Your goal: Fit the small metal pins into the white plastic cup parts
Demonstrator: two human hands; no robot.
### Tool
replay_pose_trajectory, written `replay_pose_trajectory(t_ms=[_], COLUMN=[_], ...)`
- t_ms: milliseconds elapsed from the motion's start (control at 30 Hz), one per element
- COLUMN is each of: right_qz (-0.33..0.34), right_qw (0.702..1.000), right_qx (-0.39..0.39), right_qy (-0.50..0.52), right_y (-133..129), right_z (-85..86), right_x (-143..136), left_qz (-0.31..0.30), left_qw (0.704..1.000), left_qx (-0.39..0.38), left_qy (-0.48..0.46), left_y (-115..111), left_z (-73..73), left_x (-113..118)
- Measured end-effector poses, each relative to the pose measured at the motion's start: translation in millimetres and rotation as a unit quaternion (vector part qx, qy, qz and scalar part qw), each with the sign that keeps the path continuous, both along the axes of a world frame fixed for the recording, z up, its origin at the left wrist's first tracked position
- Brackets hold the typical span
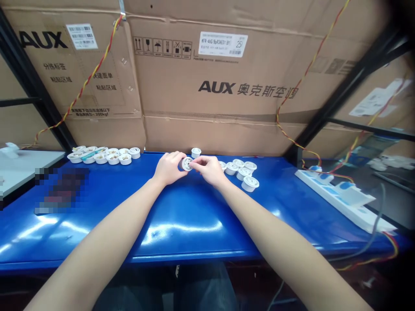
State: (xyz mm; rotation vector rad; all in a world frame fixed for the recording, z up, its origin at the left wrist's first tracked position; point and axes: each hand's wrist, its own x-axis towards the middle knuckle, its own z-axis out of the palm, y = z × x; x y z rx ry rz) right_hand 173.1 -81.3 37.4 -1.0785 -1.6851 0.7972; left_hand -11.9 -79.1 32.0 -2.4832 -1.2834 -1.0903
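Note:
My left hand (170, 167) is closed around the rim of a small round white plastic housing (187, 163), tilted so its open face looks toward me. Thumb and fingertips of my right hand (208, 168) are pinched together at that face; whatever they hold, if anything, is too small to make out. Just behind the hands a similar white housing (196, 152) stands on the blue table (181, 233). Beside my right hand sit several more white housings (243, 173), grouped loosely, the closest one (250, 184) a little apart.
At the back left, several white housings (100, 158) with brass-coloured bits inside stand in rows, a teal tool (90, 154) lying across them. A blurred-out dark object (63, 188) lies nearer. White power strip (343, 198) on the right; cardboard boxes (207, 103) form the back wall; twisted wires (94, 73) hang down.

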Motion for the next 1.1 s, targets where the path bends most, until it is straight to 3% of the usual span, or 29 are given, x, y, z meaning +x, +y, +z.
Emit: replay_pose_trajectory(t_ms=[267,400,533,667,800,900,1100], right_qz=[0.011,0.003,0.008,-0.017,-0.093,-0.096,-0.106], right_qw=[0.998,1.000,0.986,0.963,0.932,0.901,0.877], right_qx=[-0.049,0.008,0.148,0.197,0.199,0.177,0.121], right_qy=[0.029,0.022,-0.082,-0.184,-0.290,-0.383,-0.453], right_y=[-4.4,-6.0,-9.1,-6.3,2.8,8.5,12.5], right_z=[5.5,8.7,10.9,8.2,5.0,3.9,2.3], right_x=[-0.7,1.5,3.3,5.1,14.3,22.1,25.4], left_qz=[-0.015,-0.017,-0.012,-0.028,-0.028,-0.011,-0.010], left_qw=[0.999,0.999,0.999,0.998,0.992,0.978,0.973], left_qx=[0.035,0.035,0.006,-0.043,-0.121,-0.185,-0.193], left_qy=[0.011,-0.014,-0.036,-0.034,0.016,0.095,0.127], left_y=[0.1,-0.4,-0.5,3.5,12.1,16.3,15.5], left_z=[-1.0,-1.2,-0.7,-2.6,-11.9,-18.2,-18.9], left_x=[2.1,4.8,7.5,5.4,-0.8,-3.2,-1.4])
